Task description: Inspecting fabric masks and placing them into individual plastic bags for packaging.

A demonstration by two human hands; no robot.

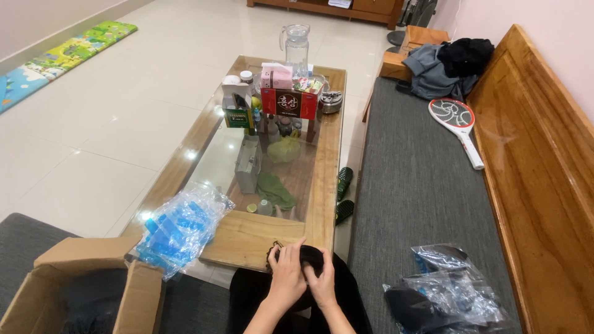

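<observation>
The left hand (288,272) and the right hand (322,283) are pressed close together, both pinching a small black thing (309,253) by the wooden table (247,238).

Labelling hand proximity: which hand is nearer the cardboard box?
Left. The left hand sits on the black item at the table edge, on the side towards the cardboard box; the right hand is just beyond it, farther away.

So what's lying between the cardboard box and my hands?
In the head view, a clear plastic bag of blue pieces lies between the cardboard box and both hands, overhanging the table's wooden corner.
</observation>
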